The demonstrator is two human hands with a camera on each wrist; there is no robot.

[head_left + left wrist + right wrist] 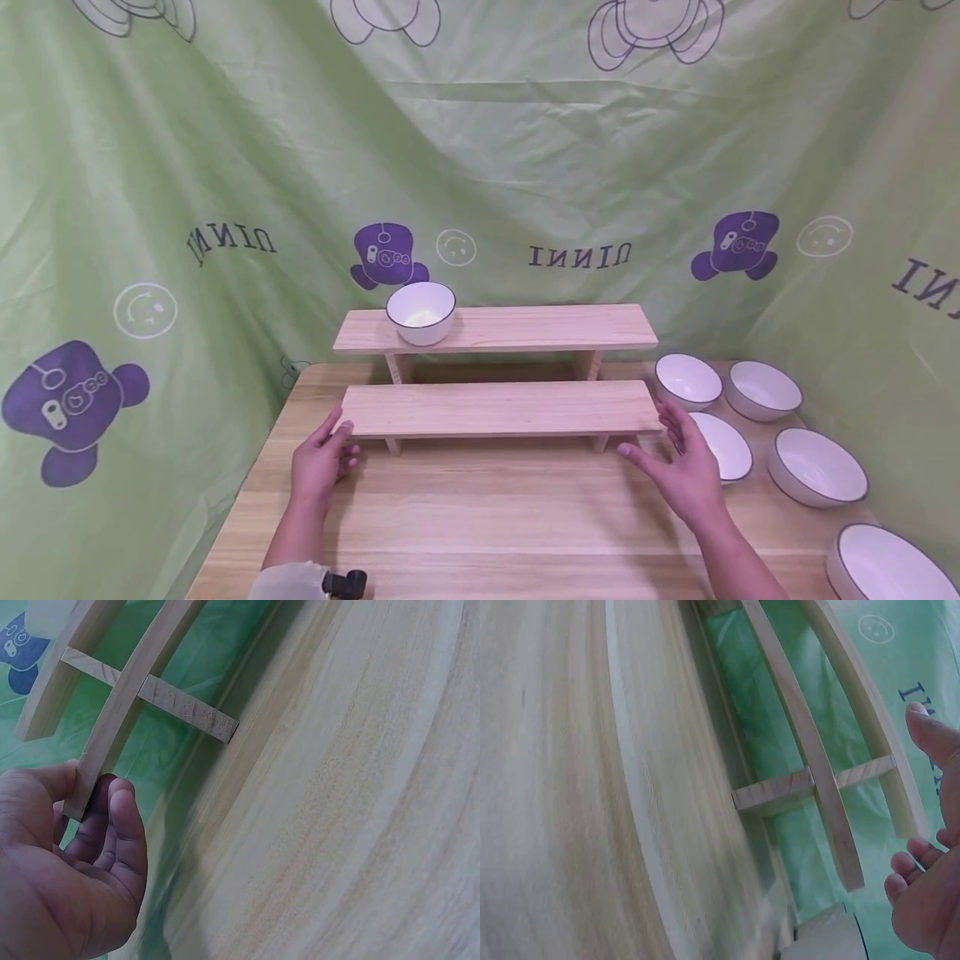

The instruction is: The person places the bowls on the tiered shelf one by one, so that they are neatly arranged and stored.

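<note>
A two-tier wooden stand has a lower shelf (495,410) in front and an upper shelf (540,327) behind it. At the lower shelf's left end, my left hand (318,462) pinches the board, thumb above and fingers beneath, as the left wrist view confirms. My right hand (686,471) is by the right end of that shelf, fingers spread and apart from the board; the right wrist view shows nothing in it. A white bowl with a dark rim (422,312) sits upright on the left part of the upper shelf.
Several more white bowls stand on the right side of the wooden table (480,517). One bowl (727,450) is partly hidden behind my right hand, and another (888,562) is at the near right edge. A green printed curtain (480,150) surrounds the table's back and sides.
</note>
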